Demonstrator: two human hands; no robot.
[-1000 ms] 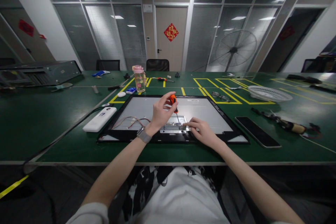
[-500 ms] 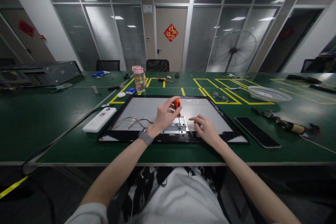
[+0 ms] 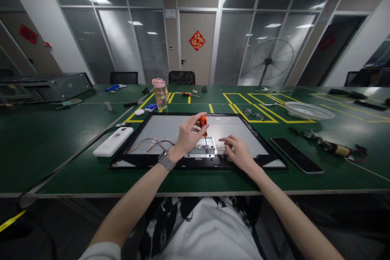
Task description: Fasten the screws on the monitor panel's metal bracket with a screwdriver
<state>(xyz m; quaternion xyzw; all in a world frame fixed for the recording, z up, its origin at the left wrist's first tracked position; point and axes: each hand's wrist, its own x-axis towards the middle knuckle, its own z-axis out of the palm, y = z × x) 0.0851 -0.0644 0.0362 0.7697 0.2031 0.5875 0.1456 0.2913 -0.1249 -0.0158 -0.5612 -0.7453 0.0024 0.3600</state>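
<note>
Pinched between left thumb and fingers: an orange-and-black screwdriver over a display panel

The left hand [image 3: 188, 134], wearing a watch [image 3: 166, 160] at the wrist, holds the screwdriver [image 3: 203, 123] upright, its shaft pointing down at a metal bracket [image 3: 199, 155] near the front edge of the display panel [image 3: 240, 130], which lies flat on a green table [image 3: 170, 182]. To the bracket's right, the right hand [image 3: 238, 152] is loosely open over the panel, index finger extended. Thin wires [image 3: 151, 141] lie on the panel's left; a smartphone [image 3: 296, 155] rests to its right.

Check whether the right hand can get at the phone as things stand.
Probably yes: the right hand looks empty, and the phone lies uncovered beside the panel, with only part of that flat panel between them.
</note>
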